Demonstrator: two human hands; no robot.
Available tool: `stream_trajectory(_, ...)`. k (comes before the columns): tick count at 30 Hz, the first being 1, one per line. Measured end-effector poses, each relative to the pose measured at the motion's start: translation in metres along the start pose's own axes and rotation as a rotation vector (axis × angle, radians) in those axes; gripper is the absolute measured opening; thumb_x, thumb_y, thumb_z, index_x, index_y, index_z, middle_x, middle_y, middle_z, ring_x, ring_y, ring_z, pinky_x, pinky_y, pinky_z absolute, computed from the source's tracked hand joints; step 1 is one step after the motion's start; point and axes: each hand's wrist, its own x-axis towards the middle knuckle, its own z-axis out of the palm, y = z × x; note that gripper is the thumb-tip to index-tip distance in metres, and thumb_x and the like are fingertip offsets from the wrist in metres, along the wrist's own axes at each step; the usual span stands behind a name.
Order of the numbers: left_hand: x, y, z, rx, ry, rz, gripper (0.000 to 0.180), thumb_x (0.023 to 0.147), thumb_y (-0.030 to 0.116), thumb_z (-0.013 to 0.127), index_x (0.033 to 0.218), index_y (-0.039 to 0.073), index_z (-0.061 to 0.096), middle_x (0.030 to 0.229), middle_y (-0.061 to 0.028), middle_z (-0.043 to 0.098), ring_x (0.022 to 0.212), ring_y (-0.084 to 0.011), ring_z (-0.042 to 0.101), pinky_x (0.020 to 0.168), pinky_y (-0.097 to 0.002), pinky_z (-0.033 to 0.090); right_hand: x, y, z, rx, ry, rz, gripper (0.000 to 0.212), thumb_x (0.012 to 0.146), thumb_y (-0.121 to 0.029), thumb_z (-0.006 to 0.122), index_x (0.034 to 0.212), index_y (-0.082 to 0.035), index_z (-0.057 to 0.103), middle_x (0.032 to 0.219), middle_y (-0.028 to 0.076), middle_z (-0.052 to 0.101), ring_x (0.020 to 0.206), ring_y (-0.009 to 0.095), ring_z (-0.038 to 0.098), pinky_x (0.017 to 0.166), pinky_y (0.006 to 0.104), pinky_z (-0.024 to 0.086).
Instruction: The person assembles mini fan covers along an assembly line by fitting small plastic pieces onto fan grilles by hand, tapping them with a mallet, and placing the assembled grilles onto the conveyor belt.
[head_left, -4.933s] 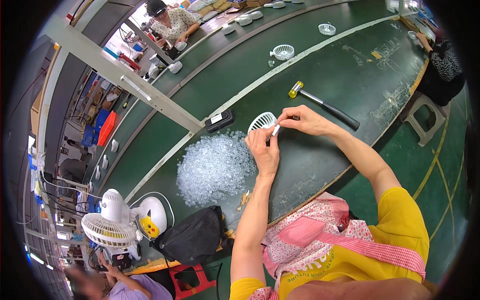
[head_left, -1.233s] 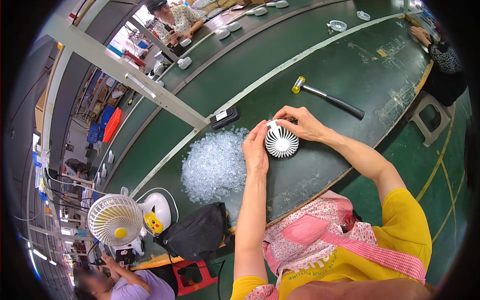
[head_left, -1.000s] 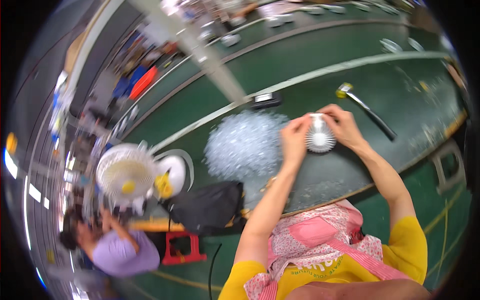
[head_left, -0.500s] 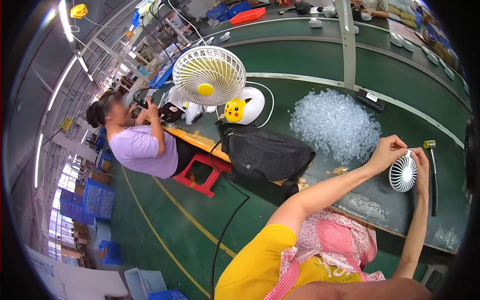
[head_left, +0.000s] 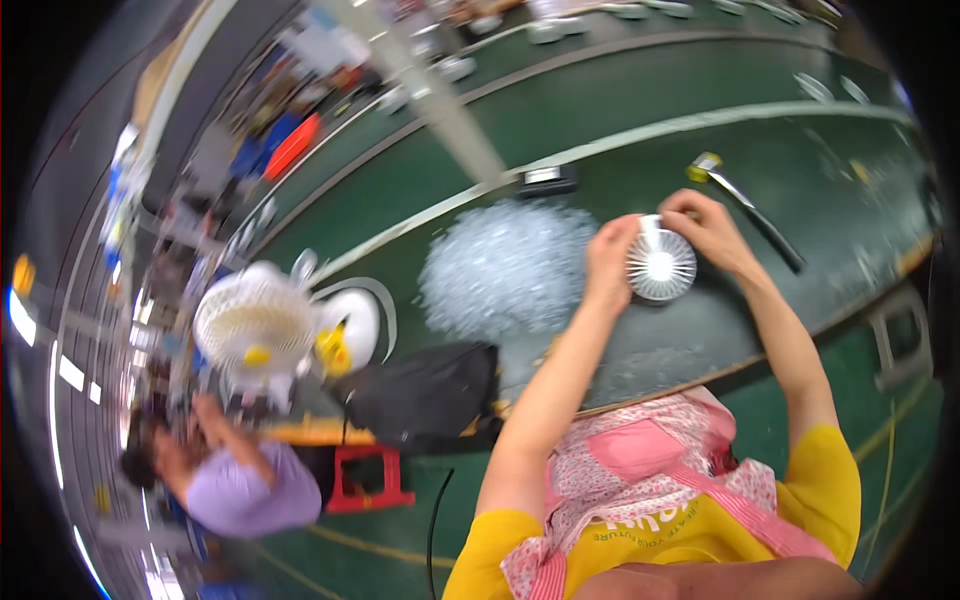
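Observation:
A small white handheld fan (head_left: 661, 268) with a round ribbed grille hangs between my hands, just over the table's near side. My left hand (head_left: 610, 260) has its fingers closed at the fan's left and upper edge. Bent over the short white piece atop the grille, the fingers of my right hand (head_left: 706, 228) pinch it; exactly what lies under the fingertips is hidden. To the left of my left hand is a heap of small clear plastic pieces (head_left: 508, 268). A hammer (head_left: 752, 212) with a yellow-tipped head and dark handle lies beyond my right hand.
A dark box (head_left: 548, 180) sits behind the heap. Leftward are a black bag (head_left: 425, 392) and a large white desk fan (head_left: 255, 325). A co-worker in a lilac shirt (head_left: 250, 490) is by a red stool (head_left: 366, 478). A post (head_left: 430, 100) rises beside the green conveyor (head_left: 640, 80).
The view has swung to the right, so the table and things shift left in it, blurred. Both hands still hold the small fan; the right fingers now bend over its top.

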Motion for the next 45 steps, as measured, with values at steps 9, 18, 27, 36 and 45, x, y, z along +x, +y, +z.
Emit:
stream_trajectory(9,-0.004,0.0,0.001,-0.03,-0.021,-0.052,0.019,0.094,0.014,0.065,0.107,0.0,0.065,0.1,-0.006,0.069,0.087,-0.0122,0.067,0.077,-0.0244,0.055,-0.007,-0.002,-0.002,-0.236,0.07,-0.183,0.011,0.09,-0.007,0.064,0.092,0.003,0.059,0.089,0.01,0.061,0.084,0.021,0.061,0.077,0.0319,0.048)
stream_trajectory(18,-0.003,-0.003,0.003,-0.027,-0.04,-0.063,0.02,0.094,0.017,0.066,0.106,0.001,0.064,0.098,-0.0053,0.069,0.084,-0.0119,0.066,0.074,-0.0247,0.055,-0.005,-0.002,-0.003,-0.16,0.019,-0.059,0.017,0.092,-0.014,0.062,0.096,0.002,0.059,0.088,0.009,0.064,0.083,0.017,0.06,0.076,0.0309,0.048)
stream_trajectory(27,-0.005,-0.008,0.009,0.024,-0.099,0.069,0.021,0.096,0.014,0.062,0.112,0.0,0.059,0.103,-0.0061,0.066,0.091,-0.01,0.063,0.081,-0.0232,0.051,0.001,0.004,-0.01,0.086,-0.1,0.12,0.022,0.092,-0.02,0.066,0.101,0.0,0.065,0.089,0.002,0.065,0.085,0.008,0.057,0.076,0.0249,0.047)
stream_trajectory(36,0.0,-0.044,0.005,0.797,-0.063,0.481,0.039,0.099,0.019,0.057,0.133,0.002,0.048,0.123,-0.0128,0.059,0.106,-0.0192,0.06,0.093,-0.0317,0.047,0.092,0.029,-0.04,-0.306,0.561,-0.442,0.02,0.088,-0.016,0.067,0.102,-0.002,0.062,0.104,0.011,0.063,0.097,0.022,0.06,0.087,0.0315,0.046)
stream_trajectory(45,-0.01,-0.039,0.017,1.024,-0.189,0.694,0.019,0.092,0.013,0.061,0.106,0.001,0.061,0.101,-0.0149,0.063,0.098,-0.0338,0.058,0.087,-0.0407,0.046,-0.004,-0.154,0.015,0.267,-0.3,-0.491,0.014,0.09,-0.007,0.057,0.102,0.001,0.058,0.098,0.012,0.063,0.085,0.019,0.062,0.079,0.03,0.049)
